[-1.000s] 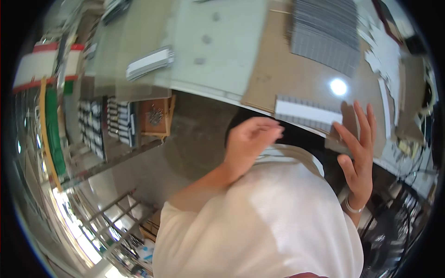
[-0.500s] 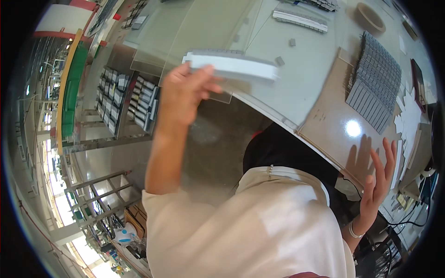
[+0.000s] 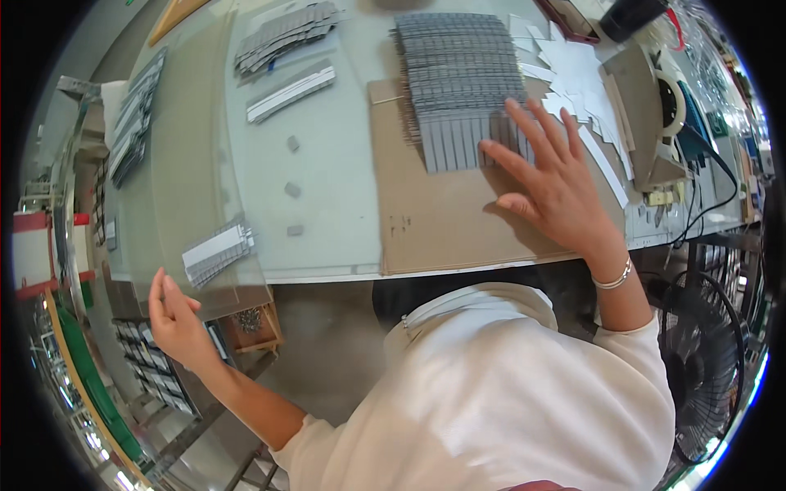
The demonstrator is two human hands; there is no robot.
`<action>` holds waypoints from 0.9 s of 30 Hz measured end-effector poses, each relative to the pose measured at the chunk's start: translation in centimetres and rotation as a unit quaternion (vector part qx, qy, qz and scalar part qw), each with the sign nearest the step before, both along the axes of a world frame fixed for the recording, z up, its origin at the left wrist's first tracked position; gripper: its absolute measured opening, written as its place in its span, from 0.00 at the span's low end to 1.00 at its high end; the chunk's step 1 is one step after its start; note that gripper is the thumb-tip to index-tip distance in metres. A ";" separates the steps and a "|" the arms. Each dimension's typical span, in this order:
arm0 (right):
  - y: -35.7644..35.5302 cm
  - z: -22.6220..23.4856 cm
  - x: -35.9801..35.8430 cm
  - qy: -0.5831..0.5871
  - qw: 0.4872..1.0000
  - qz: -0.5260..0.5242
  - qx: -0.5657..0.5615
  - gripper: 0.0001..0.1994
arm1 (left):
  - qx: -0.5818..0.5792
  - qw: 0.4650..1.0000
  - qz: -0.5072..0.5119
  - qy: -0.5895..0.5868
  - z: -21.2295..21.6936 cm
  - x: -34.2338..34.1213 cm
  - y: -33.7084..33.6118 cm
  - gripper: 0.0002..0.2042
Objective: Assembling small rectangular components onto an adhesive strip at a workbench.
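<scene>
My right hand [image 3: 561, 188] is open with its fingers spread. It hovers over the near end of a large grey stack of overlapping segmented strips [image 3: 458, 65], and its fingertips are at or just above them; contact is hard to tell. The stack lies on a brown board [image 3: 442, 217]. Off the table's front left edge, my left hand [image 3: 182, 327] has nothing in it, its fingers stretched out. Just beyond those fingertips lies a small pile of grey strips [image 3: 217, 252] with a white top face, resting on the clear sheet [image 3: 184, 180].
Small grey pieces [image 3: 292, 190] are scattered mid-table. Behind them lie a white-topped strip bundle [image 3: 291, 92] and more grey strips [image 3: 286, 37]. Another pile [image 3: 137, 114] is at far left. White paper pieces [image 3: 577, 74] sit right of the stack; a black fan [image 3: 702, 360] stands at right.
The view has swung toward the table. My left hand has let go of the white-topped strips and drawn back from them. My right hand has moved in over the grey stack.
</scene>
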State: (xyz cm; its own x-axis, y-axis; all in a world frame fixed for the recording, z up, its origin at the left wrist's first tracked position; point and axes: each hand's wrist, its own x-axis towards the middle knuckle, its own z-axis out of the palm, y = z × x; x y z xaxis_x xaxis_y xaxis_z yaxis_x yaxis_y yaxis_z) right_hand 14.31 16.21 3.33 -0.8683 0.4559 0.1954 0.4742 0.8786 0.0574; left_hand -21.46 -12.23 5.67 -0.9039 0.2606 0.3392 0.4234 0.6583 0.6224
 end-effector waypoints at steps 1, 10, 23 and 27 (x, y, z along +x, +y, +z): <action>-0.3 0.0 0.6 -0.003 1.000 0.005 -0.015 0.31 | 0.024 0.999 -0.026 -0.018 -0.2 1.6 1.0 0.15; -1.6 -1.6 10.3 0.044 0.971 -0.228 0.053 0.25 | 0.001 0.901 -0.426 0.081 -3.9 13.6 8.6 0.13; -6.8 -3.5 15.9 0.141 0.962 -0.232 -0.045 0.22 | -0.098 0.767 -0.611 0.169 -5.4 20.9 13.1 0.27; -5.5 -3.4 15.9 0.207 0.962 -0.176 -0.008 0.15 | -0.110 0.764 -0.626 0.112 -5.1 22.0 11.1 0.24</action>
